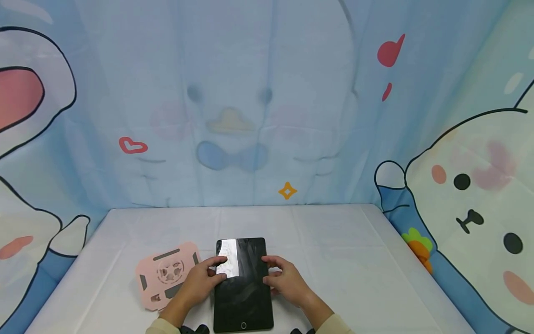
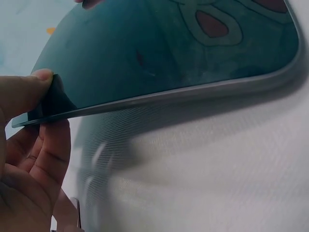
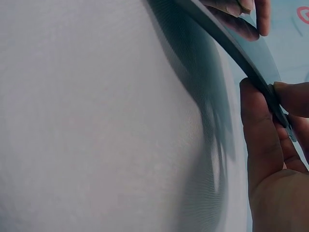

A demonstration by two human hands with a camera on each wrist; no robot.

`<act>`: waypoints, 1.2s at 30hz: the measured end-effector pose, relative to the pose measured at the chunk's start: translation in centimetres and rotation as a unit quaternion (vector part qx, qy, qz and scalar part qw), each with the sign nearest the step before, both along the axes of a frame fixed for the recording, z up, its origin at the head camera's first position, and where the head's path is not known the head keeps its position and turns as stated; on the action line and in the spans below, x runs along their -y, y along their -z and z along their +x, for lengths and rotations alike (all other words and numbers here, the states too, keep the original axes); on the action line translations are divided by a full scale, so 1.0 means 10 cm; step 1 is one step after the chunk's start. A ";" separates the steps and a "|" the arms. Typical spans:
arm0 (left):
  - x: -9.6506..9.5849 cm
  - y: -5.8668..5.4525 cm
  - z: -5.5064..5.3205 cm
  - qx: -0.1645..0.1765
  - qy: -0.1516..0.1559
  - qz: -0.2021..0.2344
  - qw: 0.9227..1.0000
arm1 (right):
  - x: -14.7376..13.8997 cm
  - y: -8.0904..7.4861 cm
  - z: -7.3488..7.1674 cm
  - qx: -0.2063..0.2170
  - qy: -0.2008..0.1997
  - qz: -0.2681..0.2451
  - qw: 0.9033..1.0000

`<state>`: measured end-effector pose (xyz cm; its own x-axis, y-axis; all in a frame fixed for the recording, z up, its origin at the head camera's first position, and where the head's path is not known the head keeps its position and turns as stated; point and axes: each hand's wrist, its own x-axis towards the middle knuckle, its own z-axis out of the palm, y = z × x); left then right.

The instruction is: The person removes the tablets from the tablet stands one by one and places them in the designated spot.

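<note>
A black tablet [image 1: 246, 297] with a round home button at its near end is held between both hands. My left hand [image 1: 200, 280] pinches its left edge, the thumb on the screen and fingers underneath in the left wrist view. On the opposite edge my right hand [image 1: 288, 283] grips likewise; the right wrist view shows fingers on both faces of the thin rim [image 3: 231, 53]. The far part is raised off the cloth, with a shadow below. Left of the tablet lies a pink case [image 1: 150, 278] with grey pads and a round centre, partly covered by the left hand and forearm.
A white cloth [image 1: 354, 269] covers the table. Behind it and at both sides hangs a blue printed curtain [image 1: 308, 139] with cartoon animals. Dark wrist gear [image 1: 202, 329] shows at the bottom edge by the left sleeve.
</note>
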<state>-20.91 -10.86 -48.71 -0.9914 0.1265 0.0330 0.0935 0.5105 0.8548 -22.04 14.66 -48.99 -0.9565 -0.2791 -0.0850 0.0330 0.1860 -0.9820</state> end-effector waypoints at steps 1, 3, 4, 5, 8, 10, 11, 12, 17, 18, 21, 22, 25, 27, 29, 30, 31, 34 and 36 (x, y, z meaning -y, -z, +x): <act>0.00 0.00 0.00 0.000 0.003 0.001 1.000 | 0.00 0.01 0.00 0.000 0.000 0.001 1.000; 0.00 0.01 0.00 0.000 0.007 0.001 1.000 | -0.01 0.02 -0.01 0.001 0.002 0.002 1.000; 0.00 0.02 -0.01 0.001 0.009 0.001 1.000 | -0.01 0.02 -0.01 0.002 0.002 0.002 1.000; 0.00 0.03 -0.01 0.002 0.010 0.000 1.000 | -0.02 0.03 -0.01 0.002 0.002 0.002 1.000; -0.01 0.04 -0.02 0.004 0.014 -0.001 1.000 | -0.03 0.04 0.00 0.004 0.004 0.003 1.000; -0.02 0.05 -0.02 0.004 0.015 0.000 1.000 | -0.04 0.05 0.00 0.005 0.003 0.003 1.000; -0.02 0.05 -0.02 0.004 0.015 0.001 1.000 | -0.05 0.05 0.00 0.004 0.003 0.003 1.000; -0.02 0.05 -0.02 0.004 0.016 0.002 1.000 | -0.05 0.05 0.00 0.005 0.003 0.002 1.000; -0.05 0.06 -0.01 0.005 0.012 -0.005 1.000 | -0.08 0.06 0.01 0.006 0.003 0.000 1.000; -0.05 0.05 -0.01 0.005 0.011 -0.006 1.000 | -0.08 0.06 0.01 0.006 0.002 -0.001 1.000; -0.06 0.05 -0.01 0.007 0.010 -0.011 1.000 | -0.09 0.06 0.02 0.004 0.002 -0.003 1.000; -0.07 0.04 -0.01 0.008 0.011 -0.010 1.000 | -0.10 0.07 0.02 0.003 0.002 -0.003 1.000; -0.08 0.04 -0.01 0.009 0.012 -0.011 1.000 | -0.11 0.07 0.03 0.002 0.005 -0.001 1.000; -0.09 0.04 -0.01 0.010 0.011 -0.011 1.000 | -0.12 0.08 0.03 0.001 0.008 0.001 1.000; -0.10 0.04 -0.02 0.011 0.011 -0.012 1.000 | -0.13 0.09 0.03 0.000 0.010 0.004 1.000; -0.10 0.04 -0.02 0.012 0.010 -0.013 1.000 | -0.13 0.09 0.03 -0.001 0.010 0.006 1.000; -0.10 0.05 -0.02 0.012 0.010 -0.013 1.000 | -0.13 0.08 0.04 -0.001 0.011 0.006 1.000; -0.11 0.06 -0.02 0.013 0.012 -0.013 1.000 | -0.13 0.04 0.06 -0.004 0.011 0.010 1.000; -0.11 0.07 -0.02 0.013 0.015 -0.011 1.000 | -0.13 0.01 0.07 -0.007 0.011 0.014 1.000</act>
<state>-21.10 -9.73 -49.42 -0.9877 0.1561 0.0051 0.0875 0.5258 0.8461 -21.36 16.00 -49.12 -0.9638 -0.2547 -0.0793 0.0242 0.2127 -0.9768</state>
